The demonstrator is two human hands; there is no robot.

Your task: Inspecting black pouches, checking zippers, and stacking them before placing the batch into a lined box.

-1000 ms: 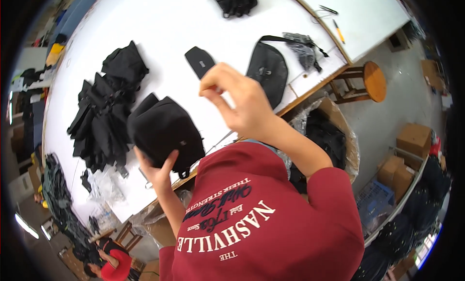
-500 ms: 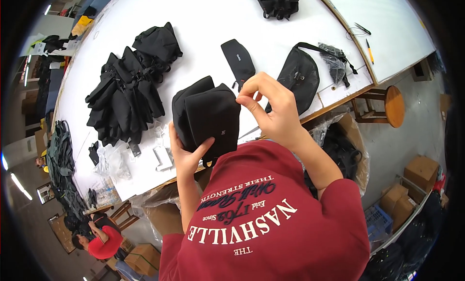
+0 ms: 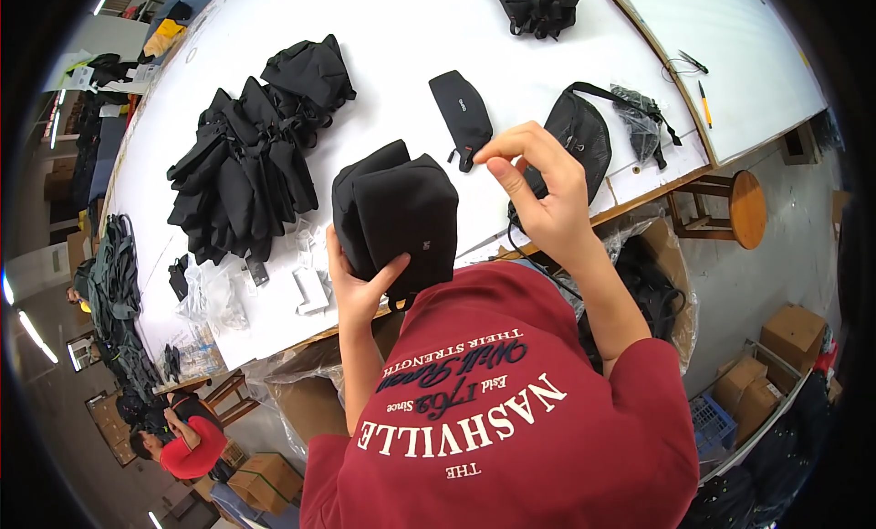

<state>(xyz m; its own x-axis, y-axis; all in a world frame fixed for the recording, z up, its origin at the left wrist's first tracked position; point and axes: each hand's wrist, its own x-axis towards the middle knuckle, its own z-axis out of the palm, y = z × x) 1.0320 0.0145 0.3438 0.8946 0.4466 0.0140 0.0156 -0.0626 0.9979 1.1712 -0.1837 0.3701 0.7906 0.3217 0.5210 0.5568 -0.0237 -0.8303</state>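
Bag gripped in left hand; right hand near-pinched, cannot tell on what. Bare surface at bag's 12 o'clock, edge at 7.

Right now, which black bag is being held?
The boxy bag with a small pale mark, in the left hand; the heaped bags lie on the white table.

The black pouch hides fingers of the left hand; anything the right hand may pinch is too small to tell. The tabletop's far edge is cropped.
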